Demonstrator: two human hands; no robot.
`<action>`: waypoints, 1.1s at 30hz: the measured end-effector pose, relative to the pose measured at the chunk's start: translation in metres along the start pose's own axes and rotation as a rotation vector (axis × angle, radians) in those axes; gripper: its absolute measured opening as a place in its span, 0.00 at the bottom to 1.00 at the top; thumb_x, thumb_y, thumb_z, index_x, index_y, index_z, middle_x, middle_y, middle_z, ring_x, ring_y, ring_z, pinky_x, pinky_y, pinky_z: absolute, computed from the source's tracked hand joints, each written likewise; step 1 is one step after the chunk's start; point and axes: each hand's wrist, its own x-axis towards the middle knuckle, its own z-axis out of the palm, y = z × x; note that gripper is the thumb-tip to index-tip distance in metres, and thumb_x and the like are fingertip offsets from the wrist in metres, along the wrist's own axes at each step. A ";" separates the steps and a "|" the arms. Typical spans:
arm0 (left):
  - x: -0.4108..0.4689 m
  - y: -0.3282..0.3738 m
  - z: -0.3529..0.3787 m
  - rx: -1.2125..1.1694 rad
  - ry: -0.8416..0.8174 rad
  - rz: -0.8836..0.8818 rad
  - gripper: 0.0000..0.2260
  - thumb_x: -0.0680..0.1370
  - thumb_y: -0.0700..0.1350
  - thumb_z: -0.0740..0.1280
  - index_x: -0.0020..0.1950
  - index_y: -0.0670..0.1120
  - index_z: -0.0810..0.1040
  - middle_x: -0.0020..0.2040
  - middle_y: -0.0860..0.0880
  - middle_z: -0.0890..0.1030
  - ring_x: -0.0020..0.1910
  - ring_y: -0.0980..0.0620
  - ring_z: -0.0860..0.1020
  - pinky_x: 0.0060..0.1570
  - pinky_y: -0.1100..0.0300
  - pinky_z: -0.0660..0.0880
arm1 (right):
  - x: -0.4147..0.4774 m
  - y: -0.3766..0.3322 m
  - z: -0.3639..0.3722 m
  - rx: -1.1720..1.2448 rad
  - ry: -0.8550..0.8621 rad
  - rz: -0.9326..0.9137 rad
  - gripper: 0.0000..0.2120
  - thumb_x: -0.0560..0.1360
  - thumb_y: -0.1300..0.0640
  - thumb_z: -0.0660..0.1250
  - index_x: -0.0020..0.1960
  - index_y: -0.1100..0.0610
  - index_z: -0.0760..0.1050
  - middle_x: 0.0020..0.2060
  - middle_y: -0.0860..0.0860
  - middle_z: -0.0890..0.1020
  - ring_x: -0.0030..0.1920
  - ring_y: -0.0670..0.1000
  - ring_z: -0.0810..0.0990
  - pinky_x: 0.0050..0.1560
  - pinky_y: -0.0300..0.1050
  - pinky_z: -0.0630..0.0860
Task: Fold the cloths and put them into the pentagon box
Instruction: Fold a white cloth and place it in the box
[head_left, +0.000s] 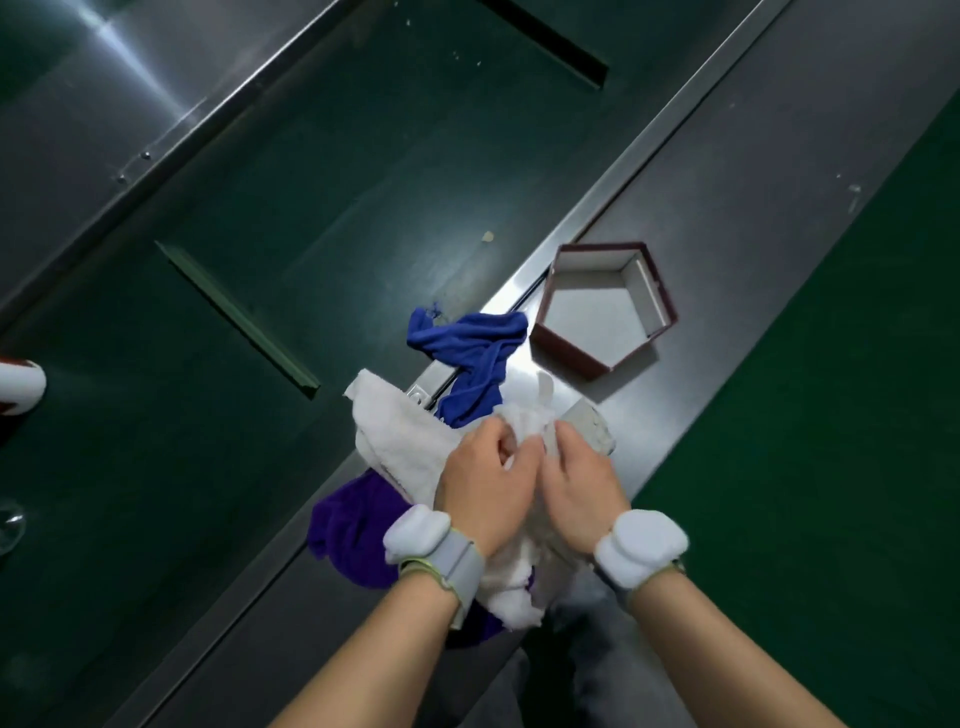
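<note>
Three cloths: white cloth (400, 441), blue cloth (475, 358), purple cloth (353, 525); one pentagon box (605, 306).

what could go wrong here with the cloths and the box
The crumpled blue cloth and the purple cloth both drape over the metal table's edge, so tugging the white cloth that both hands grip might drag them off. The empty pentagon box looks small; a loose fold may not fit.
</note>
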 end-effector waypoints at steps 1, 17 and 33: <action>0.008 0.013 0.005 -0.033 -0.032 0.060 0.14 0.76 0.55 0.57 0.33 0.51 0.64 0.33 0.51 0.71 0.37 0.47 0.71 0.37 0.53 0.67 | 0.007 0.000 -0.017 0.131 0.031 0.010 0.06 0.78 0.53 0.57 0.45 0.53 0.70 0.43 0.55 0.80 0.45 0.60 0.77 0.48 0.51 0.73; 0.041 0.000 0.050 -0.293 0.006 -0.234 0.06 0.76 0.48 0.65 0.51 0.57 0.76 0.43 0.55 0.82 0.46 0.58 0.79 0.49 0.59 0.76 | 0.204 0.005 -0.111 -0.932 0.294 -0.106 0.08 0.73 0.48 0.60 0.38 0.50 0.72 0.42 0.55 0.84 0.47 0.58 0.79 0.49 0.51 0.63; -0.003 -0.092 0.026 0.216 0.263 -0.448 0.03 0.74 0.49 0.64 0.41 0.51 0.75 0.42 0.51 0.79 0.39 0.50 0.76 0.35 0.59 0.70 | 0.213 0.026 -0.099 -0.679 0.382 0.071 0.48 0.67 0.43 0.70 0.75 0.47 0.43 0.54 0.61 0.79 0.53 0.63 0.79 0.43 0.54 0.67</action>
